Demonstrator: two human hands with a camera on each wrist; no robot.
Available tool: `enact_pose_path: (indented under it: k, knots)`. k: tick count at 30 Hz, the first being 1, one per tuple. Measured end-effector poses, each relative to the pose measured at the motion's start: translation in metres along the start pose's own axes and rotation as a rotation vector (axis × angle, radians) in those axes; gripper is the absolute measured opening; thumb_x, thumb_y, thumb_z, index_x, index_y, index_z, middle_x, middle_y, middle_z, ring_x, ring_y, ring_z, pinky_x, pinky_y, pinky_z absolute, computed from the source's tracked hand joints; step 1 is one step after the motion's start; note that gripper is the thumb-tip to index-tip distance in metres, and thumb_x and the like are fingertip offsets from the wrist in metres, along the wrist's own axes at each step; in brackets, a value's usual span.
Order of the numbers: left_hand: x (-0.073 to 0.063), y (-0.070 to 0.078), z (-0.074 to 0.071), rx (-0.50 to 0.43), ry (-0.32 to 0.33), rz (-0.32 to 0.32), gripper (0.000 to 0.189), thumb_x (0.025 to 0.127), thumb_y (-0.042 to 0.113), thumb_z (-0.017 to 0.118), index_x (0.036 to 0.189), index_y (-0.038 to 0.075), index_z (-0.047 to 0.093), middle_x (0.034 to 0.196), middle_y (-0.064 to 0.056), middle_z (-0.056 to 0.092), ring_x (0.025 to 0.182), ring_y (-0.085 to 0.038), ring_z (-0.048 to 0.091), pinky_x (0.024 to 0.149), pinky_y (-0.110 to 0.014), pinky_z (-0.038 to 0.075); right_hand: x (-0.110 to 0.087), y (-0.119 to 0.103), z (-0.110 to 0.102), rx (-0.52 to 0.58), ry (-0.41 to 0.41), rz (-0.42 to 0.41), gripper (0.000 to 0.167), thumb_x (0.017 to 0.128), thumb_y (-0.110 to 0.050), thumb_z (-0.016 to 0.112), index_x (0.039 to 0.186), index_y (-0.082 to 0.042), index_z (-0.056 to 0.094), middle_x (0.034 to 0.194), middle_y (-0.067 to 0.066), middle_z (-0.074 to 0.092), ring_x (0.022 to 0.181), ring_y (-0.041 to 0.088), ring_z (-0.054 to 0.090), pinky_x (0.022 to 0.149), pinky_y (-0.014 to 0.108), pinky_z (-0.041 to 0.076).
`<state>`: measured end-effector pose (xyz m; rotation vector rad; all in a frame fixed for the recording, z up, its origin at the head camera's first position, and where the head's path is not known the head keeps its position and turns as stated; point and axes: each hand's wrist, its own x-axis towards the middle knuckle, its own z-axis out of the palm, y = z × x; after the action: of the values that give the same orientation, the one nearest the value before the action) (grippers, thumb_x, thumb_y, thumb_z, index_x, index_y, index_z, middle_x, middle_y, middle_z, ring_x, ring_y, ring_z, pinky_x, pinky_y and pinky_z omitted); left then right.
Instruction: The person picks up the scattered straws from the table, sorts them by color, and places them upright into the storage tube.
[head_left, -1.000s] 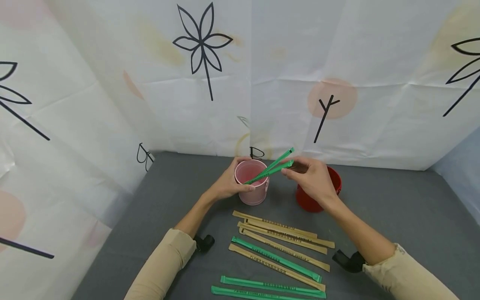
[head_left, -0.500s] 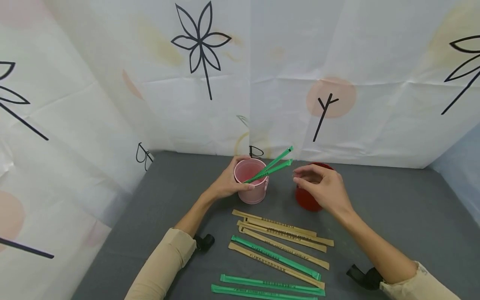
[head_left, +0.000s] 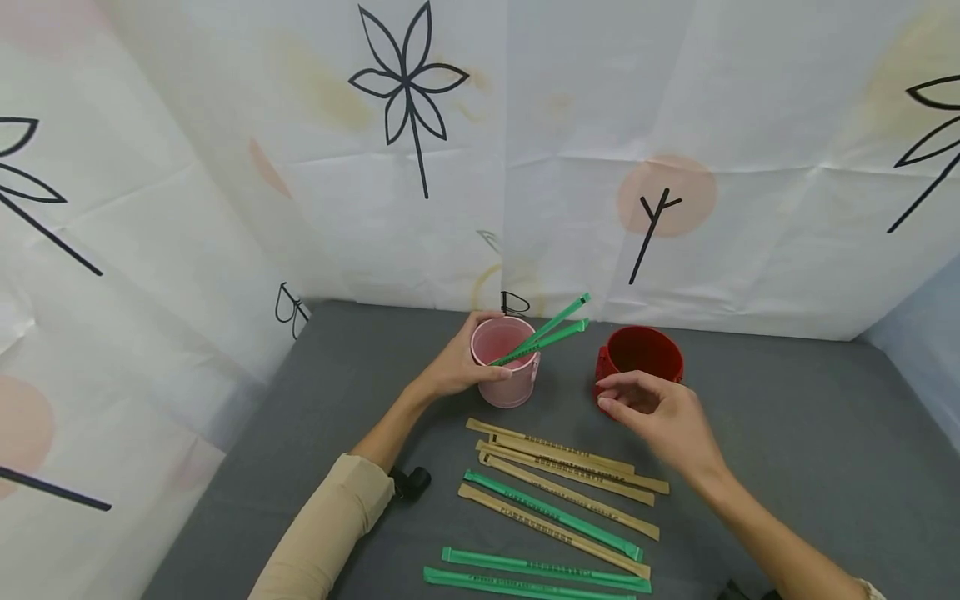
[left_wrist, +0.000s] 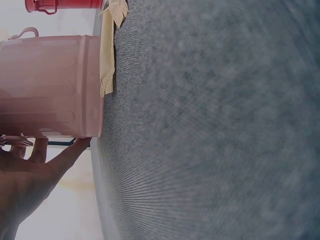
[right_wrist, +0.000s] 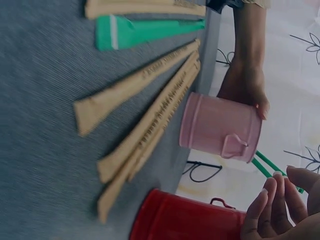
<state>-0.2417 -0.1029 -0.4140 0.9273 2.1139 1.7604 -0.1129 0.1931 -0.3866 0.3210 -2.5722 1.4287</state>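
Note:
My left hand [head_left: 457, 367] grips the small pink bucket [head_left: 512, 392] at its side, with the thumb across the front near the rim. Two green paper-wrapped straws [head_left: 561, 332] lean inside it and stick out past the right rim. In the left wrist view, fingers [left_wrist: 65, 157] lie along the wall of the upright bucket. My right hand [head_left: 663, 421] holds nothing, its fingers loosely bent and the thumb near them. It hovers in front of the red bucket [head_left: 645, 354], hiding part of its lower wall. The right wrist view also shows the empty fingertips.
Several tan wrapped straws [head_left: 573, 500] lie across the grey tabletop [head_left: 795, 433] in front of the buckets. Among and below them are a green wrapped straw [head_left: 551, 515] and two more green ones [head_left: 547, 570] nearest me. A patterned white cloth [head_left: 570, 108] hangs behind.
My right hand has let go of a green straw at the pink bucket, then drawn back right and toward me, uncovering the red bucket's mouth. The left hand stays on the pink bucket.

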Motion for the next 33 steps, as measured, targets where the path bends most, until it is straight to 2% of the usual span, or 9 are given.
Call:
enact_pose_path:
  k: [5, 10, 15, 18, 22, 24, 25, 29, 33]
  knots:
    - [0.002, -0.005, -0.001, 0.013, -0.009, -0.011, 0.087, 0.079, 0.005, 0.080, 0.147, -0.004, 0.026, 0.142, -0.035, 0.038, 0.127, -0.053, 0.043, 0.099, -0.066, 0.039, -0.014, 0.006, 0.002, 0.002, -0.016, 0.008, 0.021, 0.087, -0.015, 0.078, 0.107, -0.012, 0.074, 0.087, -0.004, 0.072, 0.072, 0.011, 0.066, 0.064, 0.024, 0.053]
    - [0.005, -0.026, -0.002, 0.010, 0.010, -0.005, 0.091, 0.078, 0.013, 0.084, 0.148, 0.004, 0.027, 0.143, -0.029, 0.041, 0.127, -0.048, 0.046, 0.099, -0.064, 0.040, -0.028, 0.013, 0.006, -0.012, -0.030, 0.011, 0.022, 0.085, -0.014, 0.079, 0.106, -0.012, 0.074, 0.087, -0.007, 0.072, 0.071, 0.013, 0.066, 0.062, 0.026, 0.053]
    - [0.004, -0.033, -0.003, 0.038, 0.041, -0.006, 0.091, 0.076, 0.016, 0.086, 0.148, 0.010, 0.029, 0.143, -0.020, 0.044, 0.125, -0.040, 0.050, 0.098, -0.059, 0.044, -0.040, 0.017, 0.010, -0.009, -0.045, 0.029, 0.020, 0.085, -0.015, 0.080, 0.104, -0.014, 0.074, 0.085, -0.010, 0.071, 0.070, 0.008, 0.063, 0.062, 0.025, 0.053]
    - [0.004, -0.032, -0.003, 0.050, 0.049, -0.012, 0.090, 0.076, 0.009, 0.083, 0.148, 0.011, 0.029, 0.142, -0.019, 0.045, 0.124, -0.038, 0.051, 0.098, -0.057, 0.045, -0.045, 0.019, 0.013, -0.015, -0.047, 0.046, 0.019, 0.084, -0.014, 0.080, 0.102, -0.013, 0.075, 0.085, -0.012, 0.070, 0.070, 0.006, 0.062, 0.063, 0.025, 0.053]
    - [0.006, -0.031, -0.003, 0.035, 0.031, -0.012, 0.091, 0.076, 0.002, 0.080, 0.149, 0.006, 0.026, 0.143, -0.025, 0.041, 0.126, -0.045, 0.049, 0.098, -0.062, 0.043, -0.051, 0.021, 0.017, -0.007, -0.063, 0.093, 0.019, 0.083, -0.012, 0.081, 0.101, -0.011, 0.075, 0.083, -0.011, 0.071, 0.069, 0.006, 0.062, 0.063, 0.025, 0.053]
    - [0.005, -0.022, -0.002, 0.025, 0.018, -0.013, 0.090, 0.077, 0.000, 0.078, 0.149, 0.002, 0.025, 0.143, -0.030, 0.039, 0.126, -0.049, 0.047, 0.098, -0.065, 0.041, -0.054, 0.022, 0.019, 0.003, -0.080, 0.123, 0.019, 0.083, -0.013, 0.081, 0.101, -0.011, 0.075, 0.082, -0.009, 0.071, 0.069, 0.007, 0.063, 0.062, 0.026, 0.053]
    - [0.005, -0.023, -0.002, 0.022, 0.014, -0.009, 0.091, 0.077, 0.003, 0.080, 0.149, 0.002, 0.025, 0.143, -0.029, 0.039, 0.126, -0.048, 0.047, 0.097, -0.064, 0.042, -0.056, 0.023, 0.020, 0.010, -0.092, 0.142, 0.019, 0.083, -0.013, 0.080, 0.101, -0.012, 0.075, 0.083, -0.009, 0.072, 0.068, 0.008, 0.064, 0.062, 0.026, 0.054]
    - [0.002, -0.005, 0.001, 0.018, 0.002, -0.010, 0.087, 0.078, 0.003, 0.078, 0.148, -0.002, 0.025, 0.141, -0.031, 0.039, 0.124, -0.050, 0.047, 0.096, -0.066, 0.041, -0.065, 0.025, 0.024, 0.041, -0.150, 0.191, 0.021, 0.084, -0.017, 0.080, 0.103, -0.011, 0.075, 0.087, -0.006, 0.073, 0.069, 0.008, 0.066, 0.063, 0.026, 0.054]
    - [0.001, 0.002, 0.001, 0.017, -0.009, -0.005, 0.087, 0.078, 0.000, 0.077, 0.147, -0.007, 0.023, 0.141, -0.035, 0.037, 0.124, -0.053, 0.045, 0.097, -0.068, 0.040, -0.072, 0.028, 0.027, 0.071, -0.212, 0.232, 0.023, 0.084, -0.020, 0.080, 0.104, -0.010, 0.074, 0.087, -0.005, 0.072, 0.069, 0.007, 0.064, 0.062, 0.026, 0.054]
